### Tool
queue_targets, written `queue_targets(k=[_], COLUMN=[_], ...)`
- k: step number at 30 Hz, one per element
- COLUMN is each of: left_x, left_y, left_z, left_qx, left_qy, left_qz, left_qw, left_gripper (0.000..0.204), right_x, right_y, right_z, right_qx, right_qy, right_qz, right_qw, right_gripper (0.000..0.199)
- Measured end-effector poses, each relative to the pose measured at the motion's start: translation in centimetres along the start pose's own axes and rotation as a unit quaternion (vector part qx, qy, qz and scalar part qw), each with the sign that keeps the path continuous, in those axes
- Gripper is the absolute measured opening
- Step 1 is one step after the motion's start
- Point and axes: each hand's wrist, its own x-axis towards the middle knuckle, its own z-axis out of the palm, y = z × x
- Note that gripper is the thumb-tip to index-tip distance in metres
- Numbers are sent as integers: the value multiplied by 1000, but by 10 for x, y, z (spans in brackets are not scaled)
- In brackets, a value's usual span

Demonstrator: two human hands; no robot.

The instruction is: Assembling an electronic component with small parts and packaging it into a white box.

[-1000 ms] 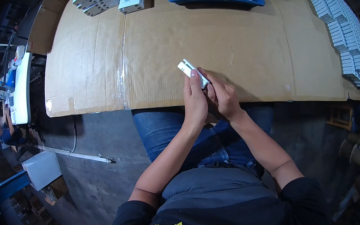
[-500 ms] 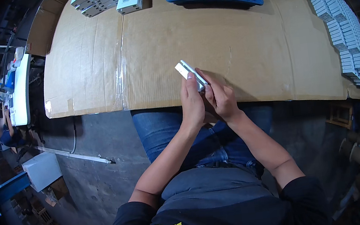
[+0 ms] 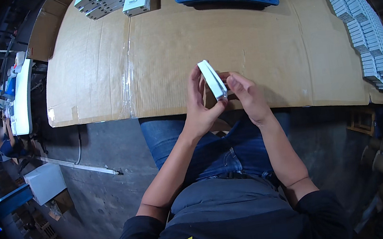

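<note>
A small slim white box (image 3: 213,80) is held tilted over the near edge of the cardboard-covered table. My left hand (image 3: 201,106) is closed round it, with the thumb at its near end and the fingers along its left side. A thin gap runs down the right side of the box, like a lid or flap standing slightly off. My right hand (image 3: 248,95) is just right of the box, thumb and fingers apart and half curled. Its fingertips come close to that side; whether they touch it I cannot tell.
Stacked white boxes (image 3: 103,1) and one single white box (image 3: 136,3) stand at the far left. Blue trays (image 3: 230,1) at the back hold clear plastic pieces. Tall stacks of white boxes (image 3: 370,28) line the right edge. Another person (image 3: 7,140) is far left.
The white box has turned more upright and shows its broad side. My right hand has loosened from it and moved right, while my left hand has shifted its grip to the near end.
</note>
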Motion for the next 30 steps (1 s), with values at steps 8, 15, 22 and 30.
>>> queue_targets(k=[8,15,22,30], left_x=[-2,0,-4,-8], left_y=[18,10,12,15], left_z=[1,5,1,0], left_qx=[-198,-53,-24,-36], left_qy=[1,113,96,99], left_qz=[-64,-3,65,61], left_qw=[978,992,993,993], left_gripper=[88,64,75,83], right_x=[-5,-20,-33,-37], right_y=[14,30,23,23], right_z=[13,32,45,49], right_qx=[47,-196,-147,-133], right_qy=[-19,10,-13,-20], right_qz=[-42,-183,-177,-202], right_qw=[998,963,973,970], right_gripper=[51,52,48,50])
